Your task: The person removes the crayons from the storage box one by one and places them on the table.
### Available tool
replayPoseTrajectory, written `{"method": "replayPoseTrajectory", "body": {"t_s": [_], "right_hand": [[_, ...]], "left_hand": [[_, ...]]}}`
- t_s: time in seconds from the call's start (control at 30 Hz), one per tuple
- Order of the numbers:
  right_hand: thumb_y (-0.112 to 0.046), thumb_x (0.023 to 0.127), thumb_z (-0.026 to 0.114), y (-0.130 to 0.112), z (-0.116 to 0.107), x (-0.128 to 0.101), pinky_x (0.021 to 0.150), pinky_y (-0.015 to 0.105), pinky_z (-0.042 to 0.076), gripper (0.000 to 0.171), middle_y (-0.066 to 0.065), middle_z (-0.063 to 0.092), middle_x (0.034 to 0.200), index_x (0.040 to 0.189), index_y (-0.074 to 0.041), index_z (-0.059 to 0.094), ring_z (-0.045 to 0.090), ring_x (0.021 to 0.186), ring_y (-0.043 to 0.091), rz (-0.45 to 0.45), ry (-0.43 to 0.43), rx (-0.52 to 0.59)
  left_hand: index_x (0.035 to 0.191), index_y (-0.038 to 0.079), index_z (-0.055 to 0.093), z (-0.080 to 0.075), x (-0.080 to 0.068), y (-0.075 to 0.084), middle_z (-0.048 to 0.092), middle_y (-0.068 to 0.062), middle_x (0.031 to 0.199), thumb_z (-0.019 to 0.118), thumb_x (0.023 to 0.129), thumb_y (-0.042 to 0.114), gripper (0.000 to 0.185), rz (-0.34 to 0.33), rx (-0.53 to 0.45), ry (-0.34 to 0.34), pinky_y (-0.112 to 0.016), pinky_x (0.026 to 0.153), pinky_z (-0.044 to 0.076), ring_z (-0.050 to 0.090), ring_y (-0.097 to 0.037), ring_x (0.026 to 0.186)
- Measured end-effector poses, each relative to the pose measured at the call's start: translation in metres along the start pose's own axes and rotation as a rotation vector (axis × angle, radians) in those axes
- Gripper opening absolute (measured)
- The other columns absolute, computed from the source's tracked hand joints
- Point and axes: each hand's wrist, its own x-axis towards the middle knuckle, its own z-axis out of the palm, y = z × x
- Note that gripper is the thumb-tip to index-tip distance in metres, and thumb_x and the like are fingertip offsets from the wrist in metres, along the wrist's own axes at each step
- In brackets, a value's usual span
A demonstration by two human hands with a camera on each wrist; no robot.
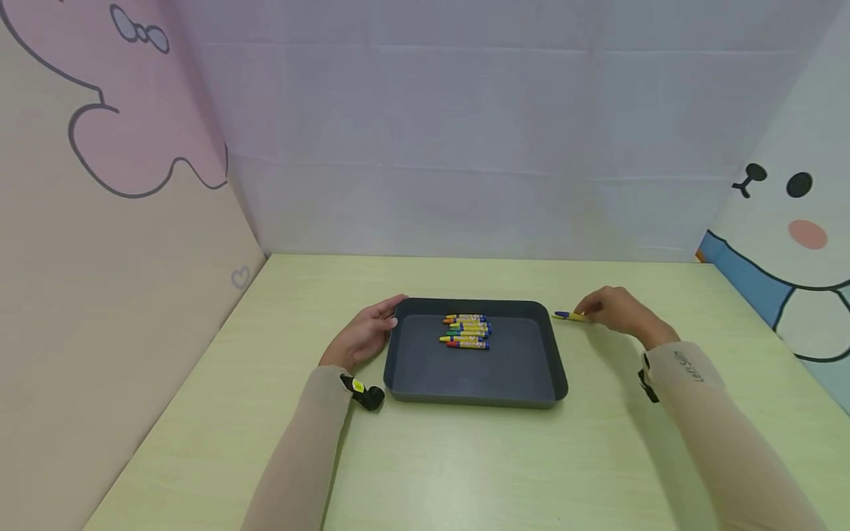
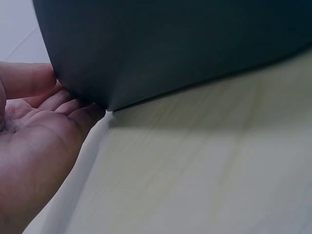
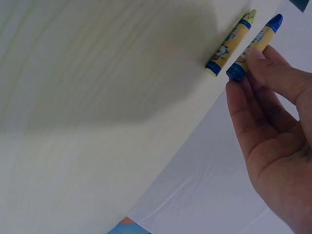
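A dark grey tray (image 1: 474,377) lies on the table, with several crayons (image 1: 468,333) in yellow wrappers in a column on it. At its left side, my left hand (image 1: 361,335) touches the outer wall near the far corner. The left wrist view shows that hand's thumb and fingers against the tray (image 2: 156,44), its fingertips near the bottom edge. Right of the tray, my right hand (image 1: 617,311) pinches a blue crayon (image 3: 267,38) between thumb and fingers. Close beside it on the table, a yellow-green crayon (image 3: 228,46) lies roughly parallel.
The pale wooden table (image 1: 451,464) meets a white sheet (image 1: 425,147) at its back edge. Decorated panels with cartoon drawings stand at the left (image 1: 133,243) and right (image 1: 806,214). A black wrist camera (image 1: 372,398) sits on the left cuff, near the tray's front left corner.
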Motion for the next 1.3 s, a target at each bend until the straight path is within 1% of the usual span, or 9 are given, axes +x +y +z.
{"method": "replayPoseTrajectory", "body": {"t_s": [0.3,0.6,0.7,0.87,1.03,1.07,1.17,1.27,1.3], "right_hand": [[0.005,0.085,0.063,0.005,0.008,0.003,0.076,0.045,0.053,0.017,0.020,0.071,0.097,0.100,0.004,0.073,0.064,0.092,0.035,0.034,-0.008,0.004],[0.005,0.085,0.063,0.006,0.012,0.001,0.081,0.048,0.052,0.016,0.021,0.071,0.097,0.098,0.005,0.073,0.063,0.096,0.040,0.018,0.013,-0.023],[0.005,0.085,0.064,0.009,0.014,0.002,0.081,0.049,0.052,0.016,0.021,0.071,0.097,0.098,0.005,0.073,0.063,0.096,0.041,0.010,0.015,-0.033],[0.005,0.085,0.064,0.009,0.015,0.002,0.082,0.050,0.051,0.016,0.021,0.071,0.097,0.097,0.004,0.073,0.062,0.096,0.041,0.002,0.030,-0.036],[0.006,0.083,0.066,0.011,0.017,0.001,0.080,0.049,0.052,0.014,0.019,0.072,0.094,0.093,0.002,0.075,0.063,0.094,0.040,-0.009,0.062,-0.019],[0.006,0.081,0.067,0.012,0.017,0.001,0.077,0.045,0.053,0.014,0.017,0.072,0.091,0.091,0.001,0.075,0.064,0.090,0.037,-0.024,0.080,-0.022],[0.006,0.080,0.069,0.012,0.017,0.001,0.074,0.043,0.053,0.013,0.016,0.072,0.087,0.089,0.000,0.075,0.064,0.085,0.034,-0.020,0.096,-0.023],[0.006,0.081,0.068,0.009,0.018,0.002,0.076,0.044,0.053,0.013,0.017,0.072,0.088,0.090,0.000,0.075,0.064,0.086,0.033,0.009,0.099,-0.033],[0.006,0.082,0.067,0.006,0.018,0.002,0.079,0.048,0.052,0.014,0.018,0.072,0.090,0.092,0.002,0.075,0.064,0.088,0.036,0.033,0.090,-0.033]], "left_hand": [[0.153,0.004,0.023,0.000,0.001,0.000,0.007,-0.005,0.163,0.037,0.097,-0.012,0.060,-0.003,-0.007,0.003,-0.022,0.104,0.035,0.010,-0.019,0.149],[0.153,0.003,0.022,0.001,0.001,0.001,0.007,-0.005,0.163,0.037,0.096,-0.012,0.060,-0.001,-0.013,0.010,-0.019,0.100,0.037,0.009,-0.019,0.149],[0.153,0.003,0.022,0.001,0.000,0.001,0.007,-0.004,0.163,0.037,0.097,-0.012,0.060,-0.006,-0.005,0.018,-0.022,0.105,0.034,0.008,-0.017,0.149],[0.153,0.003,0.022,0.002,0.001,0.001,0.009,-0.006,0.163,0.037,0.097,-0.012,0.060,-0.008,-0.013,0.029,-0.033,0.116,0.023,0.010,-0.019,0.149],[0.152,0.001,0.021,0.002,0.002,0.000,0.009,-0.008,0.163,0.035,0.097,-0.012,0.059,-0.003,-0.020,0.024,-0.036,0.118,0.020,0.010,-0.021,0.149],[0.153,0.001,0.020,0.002,0.002,0.000,0.009,-0.008,0.163,0.035,0.097,-0.013,0.059,-0.001,-0.021,0.020,-0.037,0.118,0.019,0.010,-0.021,0.149],[0.153,0.001,0.020,0.002,0.002,0.001,0.008,-0.007,0.163,0.036,0.096,-0.013,0.060,-0.001,-0.026,0.016,-0.039,0.119,0.015,0.008,-0.020,0.149],[0.153,0.001,0.020,0.001,0.002,0.001,0.008,-0.008,0.163,0.035,0.096,-0.014,0.060,0.003,-0.033,0.013,-0.041,0.119,0.012,0.008,-0.021,0.149],[0.153,0.001,0.020,0.001,0.002,0.001,0.008,-0.008,0.163,0.035,0.096,-0.014,0.060,0.006,-0.031,0.011,-0.041,0.119,0.012,0.009,-0.022,0.149]]}}
